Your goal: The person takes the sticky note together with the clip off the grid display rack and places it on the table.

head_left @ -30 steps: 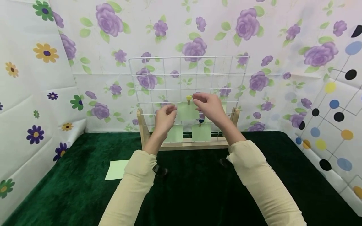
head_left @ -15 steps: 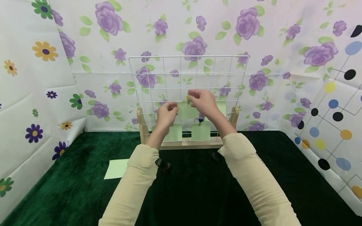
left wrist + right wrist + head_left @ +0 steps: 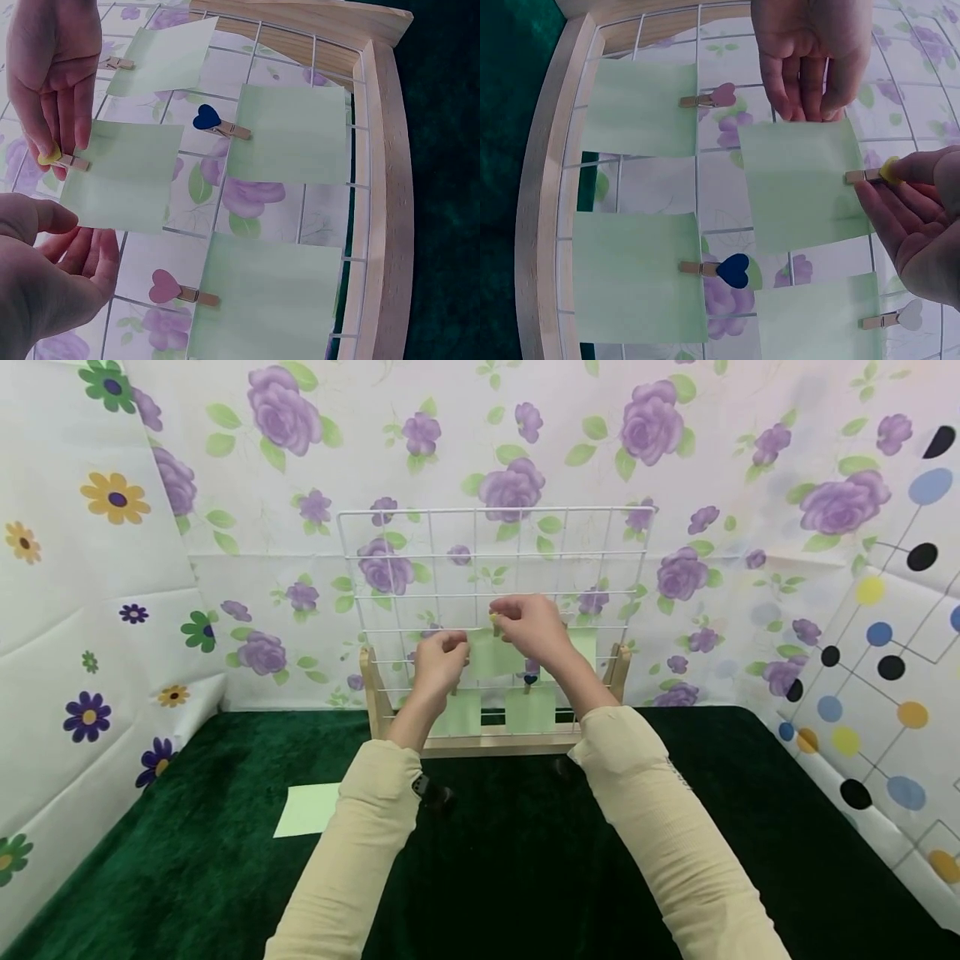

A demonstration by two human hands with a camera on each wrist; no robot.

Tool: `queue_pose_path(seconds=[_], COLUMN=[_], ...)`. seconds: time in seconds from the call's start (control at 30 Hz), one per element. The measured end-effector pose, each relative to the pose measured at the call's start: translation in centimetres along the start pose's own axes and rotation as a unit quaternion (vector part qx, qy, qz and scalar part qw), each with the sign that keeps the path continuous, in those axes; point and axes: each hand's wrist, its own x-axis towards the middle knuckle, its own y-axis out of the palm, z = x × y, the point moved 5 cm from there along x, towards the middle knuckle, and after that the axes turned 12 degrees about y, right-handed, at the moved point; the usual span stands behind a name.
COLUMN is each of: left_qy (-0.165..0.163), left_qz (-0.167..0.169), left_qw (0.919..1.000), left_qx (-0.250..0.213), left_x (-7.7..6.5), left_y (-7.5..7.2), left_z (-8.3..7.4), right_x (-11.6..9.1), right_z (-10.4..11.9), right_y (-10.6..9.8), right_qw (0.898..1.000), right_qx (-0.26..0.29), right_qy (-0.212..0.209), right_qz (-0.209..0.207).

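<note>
In the head view, the left hand point(image 3: 441, 664) pinches the left edge of a green sheet point(image 3: 482, 653) lying against the white wire grid point(image 3: 495, 509). The right hand point(image 3: 534, 627) has thumb and forefinger together on a yellow heart clip point(image 3: 492, 619) at the sheet's top edge. If the hands pull unevenly, the sheet could skew or crease; a hard push could rock the grid on its wooden stand point(image 3: 510, 742). The right hand covers most of the clip, the right arm partly hides the neighbouring sheet point(image 3: 582, 646), and the left sleeve overlaps a loose sheet point(image 3: 306, 810) on the dark green surface point(image 3: 510, 860).

In the left wrist view, the left thumb lies at the held sheet's edge, the fingers just past it. A careless turn of that hand might catch the pink heart clip point(image 3: 165, 286) and shift its paper. How much paper the left fingers hold is hard to judge.

In the right wrist view, the right hand grips the yellow heart; the wooden tip sits over the sheet. Whether it also bites a wire cannot be told; if it holds paper alone, letting go could drop both. The sheet with the white heart clip point(image 3: 910, 315) is cut off below.
</note>
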Motion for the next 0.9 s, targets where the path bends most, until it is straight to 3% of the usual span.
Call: queue_pose_path(seconds=[0.33,0.6,0.9], left_qy=[0.023,0.016,0.019], left_qz=[-0.027,-0.023,-0.03], left_qw=[0.9983,0.9993,0.9994], left_qx=[0.046,0.024,0.006], left_x=[-0.1,-0.01,0.15], left_y=[-0.07,0.24,0.45], left_z=[-0.36,-0.27,-0.12], right_x=[0.2,0.53,0.78], right_z=[-0.47,-0.86,-0.67], right_y=[0.09,0.09,0.21], right_qw=[1.0,0.999,0.995], right_qx=[0.001,0.011,-0.045], right_qy=[-0.013,-0.018,-0.027], right_qz=[-0.005,-0.027,-0.081])
